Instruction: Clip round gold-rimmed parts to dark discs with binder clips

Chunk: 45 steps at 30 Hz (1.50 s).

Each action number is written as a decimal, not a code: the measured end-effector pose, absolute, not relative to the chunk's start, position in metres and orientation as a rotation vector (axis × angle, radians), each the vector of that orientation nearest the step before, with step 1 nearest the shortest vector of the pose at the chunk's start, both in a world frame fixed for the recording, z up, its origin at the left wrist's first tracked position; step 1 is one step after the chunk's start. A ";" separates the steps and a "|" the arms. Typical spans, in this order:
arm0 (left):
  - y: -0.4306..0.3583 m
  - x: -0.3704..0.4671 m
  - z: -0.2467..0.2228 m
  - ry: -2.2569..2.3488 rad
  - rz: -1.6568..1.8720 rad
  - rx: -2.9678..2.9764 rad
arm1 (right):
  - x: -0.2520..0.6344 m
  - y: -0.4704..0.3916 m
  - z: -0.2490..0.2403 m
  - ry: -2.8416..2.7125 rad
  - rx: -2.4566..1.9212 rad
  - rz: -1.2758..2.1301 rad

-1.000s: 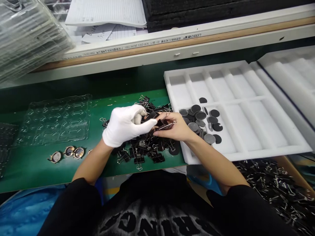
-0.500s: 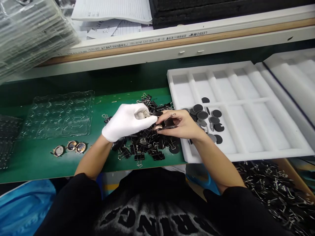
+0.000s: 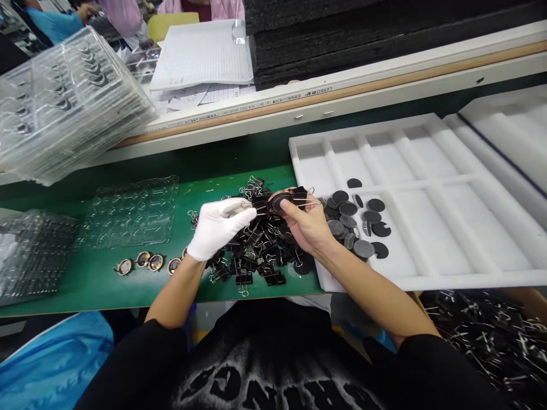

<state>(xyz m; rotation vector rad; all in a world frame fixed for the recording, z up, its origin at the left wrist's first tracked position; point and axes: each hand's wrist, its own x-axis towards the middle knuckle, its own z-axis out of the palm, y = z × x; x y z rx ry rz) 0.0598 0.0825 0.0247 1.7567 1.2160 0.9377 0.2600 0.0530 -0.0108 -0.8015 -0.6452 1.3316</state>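
In our right hand (image 3: 305,225) we grasp a black disc (image 3: 277,202) above the clip pile (image 3: 252,253), its flat face tilted up toward us. A clip (image 3: 300,195) grips its right edge, handles pointing right. Our gloved left hand (image 3: 220,226) pinches another clip (image 3: 258,204) at its left, lining all three up left to right. Our white tray (image 3: 427,282) holds loose discs (image 3: 348,208); a box (image 3: 530,302) holds more clips. Our left wrist stands close by the round metal cases (image 3: 156,262).

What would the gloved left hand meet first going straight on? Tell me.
Probably the black disc in the right hand, just past the clip the left hand grips; depth is unclear.
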 end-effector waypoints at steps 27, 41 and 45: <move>0.113 0.096 0.082 0.894 0.502 1.657 | 0.317 0.072 0.002 -1.070 -0.843 1.024; 0.286 0.263 0.010 1.323 0.342 2.278 | 0.325 0.105 -0.029 -0.019 -0.927 1.121; 0.298 0.275 0.000 1.416 0.212 2.420 | 0.324 0.105 -0.028 -0.025 -0.920 1.164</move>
